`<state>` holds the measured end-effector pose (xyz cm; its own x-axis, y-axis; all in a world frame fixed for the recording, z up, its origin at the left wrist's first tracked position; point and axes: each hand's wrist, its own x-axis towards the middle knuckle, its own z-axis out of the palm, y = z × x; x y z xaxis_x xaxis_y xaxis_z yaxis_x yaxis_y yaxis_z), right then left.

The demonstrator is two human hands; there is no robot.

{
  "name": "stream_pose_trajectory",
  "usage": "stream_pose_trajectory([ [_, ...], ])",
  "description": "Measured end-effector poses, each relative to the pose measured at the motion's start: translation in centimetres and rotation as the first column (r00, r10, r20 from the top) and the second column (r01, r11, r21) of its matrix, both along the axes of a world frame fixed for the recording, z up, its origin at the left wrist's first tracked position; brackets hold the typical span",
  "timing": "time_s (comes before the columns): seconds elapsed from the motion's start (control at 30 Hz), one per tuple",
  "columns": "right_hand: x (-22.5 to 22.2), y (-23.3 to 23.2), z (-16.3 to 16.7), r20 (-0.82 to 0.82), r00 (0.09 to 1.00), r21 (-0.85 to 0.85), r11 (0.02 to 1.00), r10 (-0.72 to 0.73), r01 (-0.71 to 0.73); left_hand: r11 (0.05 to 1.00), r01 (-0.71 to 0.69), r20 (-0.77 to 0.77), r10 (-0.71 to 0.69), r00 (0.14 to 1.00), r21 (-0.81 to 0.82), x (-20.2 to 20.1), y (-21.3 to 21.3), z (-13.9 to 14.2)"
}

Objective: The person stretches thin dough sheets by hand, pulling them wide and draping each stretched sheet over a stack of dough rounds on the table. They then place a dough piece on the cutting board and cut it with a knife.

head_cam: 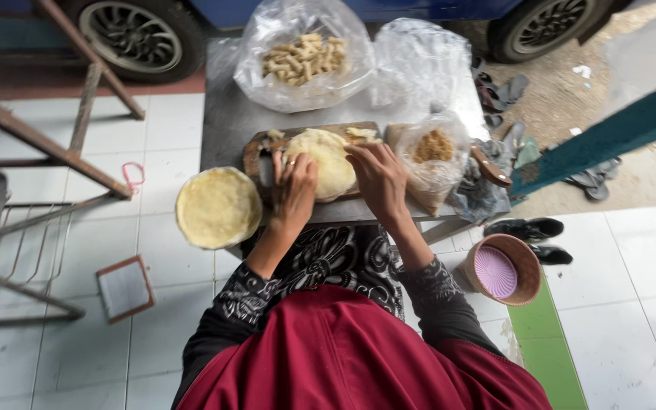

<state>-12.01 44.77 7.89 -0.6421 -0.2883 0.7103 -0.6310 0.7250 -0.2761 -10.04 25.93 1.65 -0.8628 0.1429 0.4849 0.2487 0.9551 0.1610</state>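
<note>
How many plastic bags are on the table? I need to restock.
3: a bag of rolled pieces at the far left, an apparently empty bag at the far right, a bag of brown filling near the right hand. Others may be hidden.

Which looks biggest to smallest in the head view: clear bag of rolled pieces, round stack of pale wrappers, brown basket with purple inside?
1. Clear plastic bag of rolled pieces, clearly largest.
2. Round stack of pale yellow wrappers.
3. Brown round basket with purple inside, smallest. It sits lower on the floor, farther from the camera, so its rank against the stack is unsure.
</note>
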Motion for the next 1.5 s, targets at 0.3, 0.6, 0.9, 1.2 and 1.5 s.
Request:
stream_pose_trajectory([
  [0.3, -2.6, 22.3, 5.6, 0.254, 0.88, 0.187, 0.913, -0.401, 0.362, 0.994, 0.09, 0.105, -0.082, 0.991, -0.066, 0.5, -0.8, 3.0],
  [0.6, -4.8, 22.7, 2.9, 0.333, 0.808, 0.478, 0.826, -0.486, 0.3, 0.997, 0.079, 0.143, -0.075, 0.987, -0.026, -0.1, -0.5, 3.8],
  [0.9, 1.9, 21.4, 10.1, 0.233, 0.75, 0.437, 0.755, -0.619, 0.488, 0.989, 0.141, 0.078, -0.144, 0.987, 0.037, 0.4, -1.8, 3.7],
  [1.2, 10.5, 10.1, 7.3, 0.719, 0.655, -0.118, 0.888, -0.232, 0.444, 0.953, 0.151, 0.008, -0.159, 0.987, 0.262, 2.9, -5.2, 1.6],
  [1.5, 10.8, -1.5, 0.8, 0.397, 0.917, -0.065, 0.997, -0.021, 0.051, 0.965, 0.157, -0.018, -0.157, 0.988, 0.211, 3.8, -4.7, 1.1],
])
